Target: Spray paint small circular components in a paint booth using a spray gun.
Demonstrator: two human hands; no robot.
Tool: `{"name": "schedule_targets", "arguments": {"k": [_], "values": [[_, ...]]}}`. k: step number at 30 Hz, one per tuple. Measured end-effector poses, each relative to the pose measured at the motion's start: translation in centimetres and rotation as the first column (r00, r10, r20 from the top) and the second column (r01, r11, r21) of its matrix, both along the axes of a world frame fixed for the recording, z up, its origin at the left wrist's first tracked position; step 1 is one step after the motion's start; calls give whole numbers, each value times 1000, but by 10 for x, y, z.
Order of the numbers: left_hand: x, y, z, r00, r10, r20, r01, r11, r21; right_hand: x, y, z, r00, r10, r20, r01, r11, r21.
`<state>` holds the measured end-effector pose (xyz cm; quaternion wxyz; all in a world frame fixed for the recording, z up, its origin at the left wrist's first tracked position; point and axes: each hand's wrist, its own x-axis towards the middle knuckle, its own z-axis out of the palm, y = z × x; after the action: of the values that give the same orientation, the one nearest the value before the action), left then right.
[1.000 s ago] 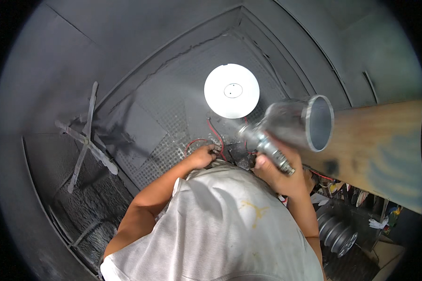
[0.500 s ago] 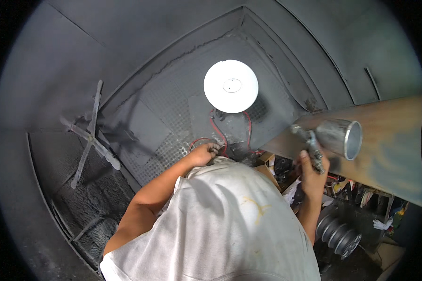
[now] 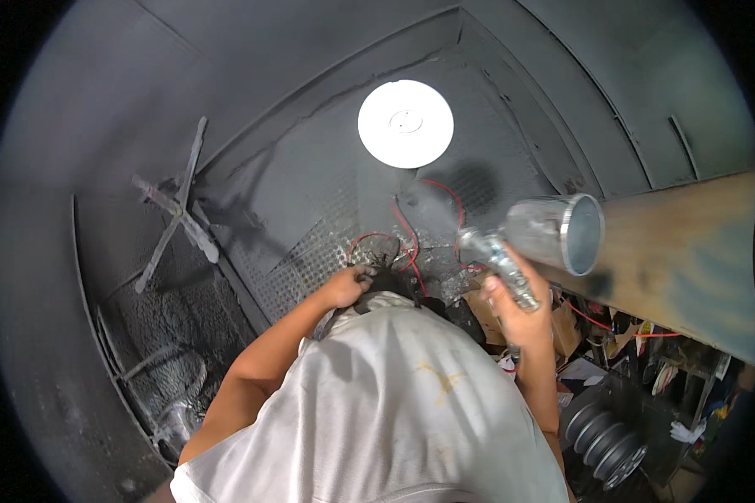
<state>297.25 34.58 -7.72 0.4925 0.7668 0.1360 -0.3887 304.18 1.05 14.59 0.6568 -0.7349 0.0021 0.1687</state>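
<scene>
– where do we have the spray gun (image 3: 499,261)?
– in our right hand (image 3: 525,316), fingers wrapped round its body, the grey cup (image 3: 535,230) jutting out to the right.
– and the white disc (image 3: 405,126)?
– ahead of us, up and to the left of that grip, well apart from it. the gun's long axis slants, nose to the upper left, roughly toward the disc's side.
– our left hand (image 3: 346,287)?
– just beyond our white shirt (image 3: 377,386), fingers curled; we can't tell whether they pinch anything. in this view it sits somewhat nearer the disc than our right hand does.
</scene>
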Motion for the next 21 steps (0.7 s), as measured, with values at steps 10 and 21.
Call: {"name": "schedule_targets", "arguments": {"k": [10,21], "values": [[-139,4,30,976,215,-40,-198,948,250,50,-76,-9,913,-304,273,352,925,-144],[-260,15,11,831,514,211,-543,832,114,6,75,4,956,158,247,-133,984,-114]]}}
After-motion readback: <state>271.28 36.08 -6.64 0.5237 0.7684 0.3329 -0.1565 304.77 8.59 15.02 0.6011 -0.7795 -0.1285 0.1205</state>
